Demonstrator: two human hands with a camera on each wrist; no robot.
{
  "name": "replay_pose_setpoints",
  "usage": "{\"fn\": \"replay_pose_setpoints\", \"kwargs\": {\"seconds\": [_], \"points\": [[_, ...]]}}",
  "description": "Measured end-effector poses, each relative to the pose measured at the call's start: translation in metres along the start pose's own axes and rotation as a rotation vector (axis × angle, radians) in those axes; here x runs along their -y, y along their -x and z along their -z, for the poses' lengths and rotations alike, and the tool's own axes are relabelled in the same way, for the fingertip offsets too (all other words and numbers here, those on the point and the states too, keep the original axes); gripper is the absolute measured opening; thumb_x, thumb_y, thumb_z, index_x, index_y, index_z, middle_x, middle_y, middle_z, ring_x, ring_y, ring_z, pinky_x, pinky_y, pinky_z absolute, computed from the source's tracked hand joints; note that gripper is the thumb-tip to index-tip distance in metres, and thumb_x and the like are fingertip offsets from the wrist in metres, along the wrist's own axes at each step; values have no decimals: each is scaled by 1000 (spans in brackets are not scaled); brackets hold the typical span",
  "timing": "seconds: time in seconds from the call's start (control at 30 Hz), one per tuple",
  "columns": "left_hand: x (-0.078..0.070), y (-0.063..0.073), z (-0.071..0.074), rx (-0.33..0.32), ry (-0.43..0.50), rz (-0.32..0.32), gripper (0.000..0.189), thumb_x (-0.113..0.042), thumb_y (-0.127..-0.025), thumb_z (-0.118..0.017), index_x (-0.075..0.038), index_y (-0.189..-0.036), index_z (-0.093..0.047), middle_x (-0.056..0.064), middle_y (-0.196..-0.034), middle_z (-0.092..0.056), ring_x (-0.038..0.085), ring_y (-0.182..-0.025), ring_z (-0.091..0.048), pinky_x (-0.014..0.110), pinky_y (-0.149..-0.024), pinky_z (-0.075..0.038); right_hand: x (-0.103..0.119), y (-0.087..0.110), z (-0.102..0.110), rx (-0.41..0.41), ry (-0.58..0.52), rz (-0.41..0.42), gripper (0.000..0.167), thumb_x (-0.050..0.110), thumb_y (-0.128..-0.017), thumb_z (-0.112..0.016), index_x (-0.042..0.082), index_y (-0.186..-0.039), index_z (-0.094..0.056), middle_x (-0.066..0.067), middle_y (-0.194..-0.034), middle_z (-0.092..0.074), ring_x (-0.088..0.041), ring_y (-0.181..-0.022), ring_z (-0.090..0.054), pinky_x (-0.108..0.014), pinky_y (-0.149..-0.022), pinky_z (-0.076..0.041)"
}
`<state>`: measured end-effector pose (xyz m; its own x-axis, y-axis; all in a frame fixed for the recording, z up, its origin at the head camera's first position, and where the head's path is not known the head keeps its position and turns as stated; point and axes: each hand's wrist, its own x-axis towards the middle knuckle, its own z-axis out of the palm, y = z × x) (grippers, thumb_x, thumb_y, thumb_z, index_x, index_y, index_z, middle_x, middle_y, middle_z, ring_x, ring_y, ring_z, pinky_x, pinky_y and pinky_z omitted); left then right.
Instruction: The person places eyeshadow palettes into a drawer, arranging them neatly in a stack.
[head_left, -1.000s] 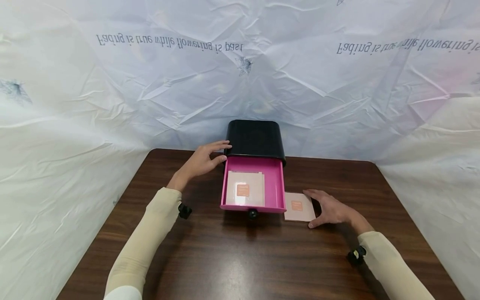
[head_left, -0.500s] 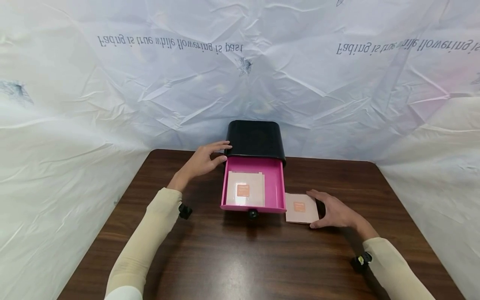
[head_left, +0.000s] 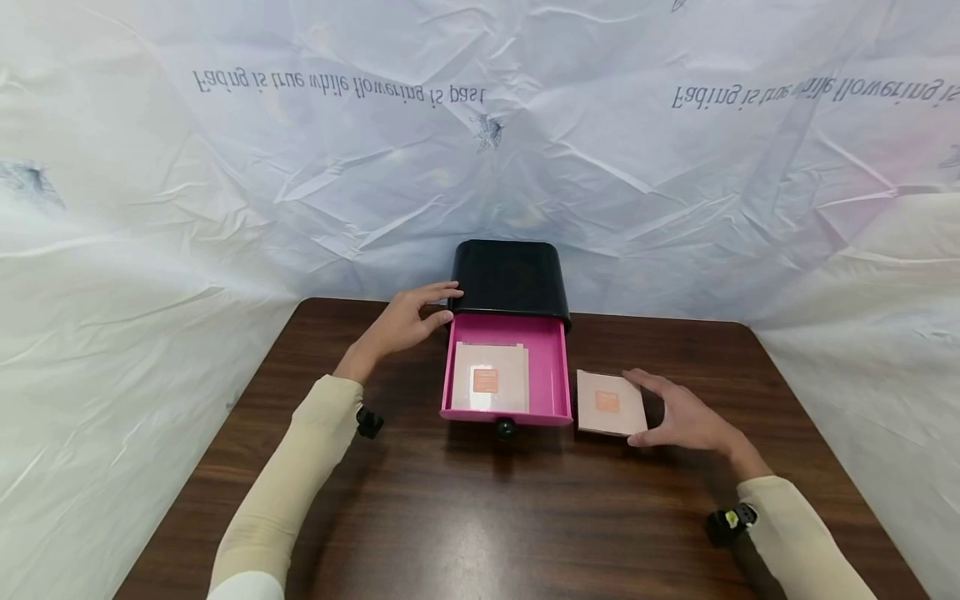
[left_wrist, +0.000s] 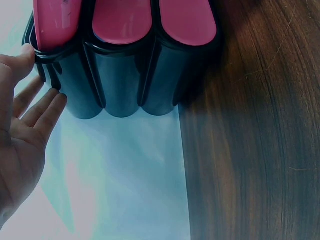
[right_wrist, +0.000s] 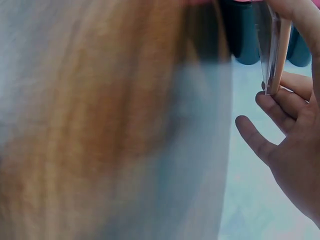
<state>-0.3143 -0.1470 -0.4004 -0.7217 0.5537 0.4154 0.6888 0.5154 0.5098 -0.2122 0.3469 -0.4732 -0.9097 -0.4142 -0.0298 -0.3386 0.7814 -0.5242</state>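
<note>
While the left hand (head_left: 402, 322) rests against the side of the black cabinet (head_left: 512, 279), grip spread, we see the right hand's (head_left: 684, 418) grip pinching a pale square case (head_left: 609, 403) between thumb and fingers. We place that case just right of the extended pink drawer (head_left: 547, 371), over the worktop (head_left: 480, 517); can't tell if it touches. We log another pale case (head_left: 506, 392) inside the drawer, left side.

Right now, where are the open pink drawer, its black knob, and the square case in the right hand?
Pink drawer (head_left: 547, 375), head view: bare floor.
Black knob (head_left: 506, 428), head view: rounded front.
Held square case (head_left: 611, 403), head view: top face.
</note>
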Motion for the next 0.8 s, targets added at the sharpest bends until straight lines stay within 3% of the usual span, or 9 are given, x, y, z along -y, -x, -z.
{"fn": "replay_pose_setpoints", "kwargs": {"seconds": [0.33, 0.8], "points": [[1, 1, -1, -5, 9, -1, 42, -27, -102, -65, -17, -143, -62, 5, -154, -52, 27, -129, -61, 43, -95, -51, 22, 7, 27, -75, 24, 28, 108, 45, -72, -92, 21, -161, -35, -22, -164, -30, -51, -145, -31, -73, -100, -36], [4, 1, -1, -3, 20, -16, 43, -28, -103, -64, -16, -144, -61, 7, -154, -51, 30, -129, -61, 48, -98, -51, 52, 9, 61, -146, 90, 82, 111, 50, -70, -93, 27, -161, -34, -18, -163, -34, -48, -144, -34, -70, -98, -36]]}}
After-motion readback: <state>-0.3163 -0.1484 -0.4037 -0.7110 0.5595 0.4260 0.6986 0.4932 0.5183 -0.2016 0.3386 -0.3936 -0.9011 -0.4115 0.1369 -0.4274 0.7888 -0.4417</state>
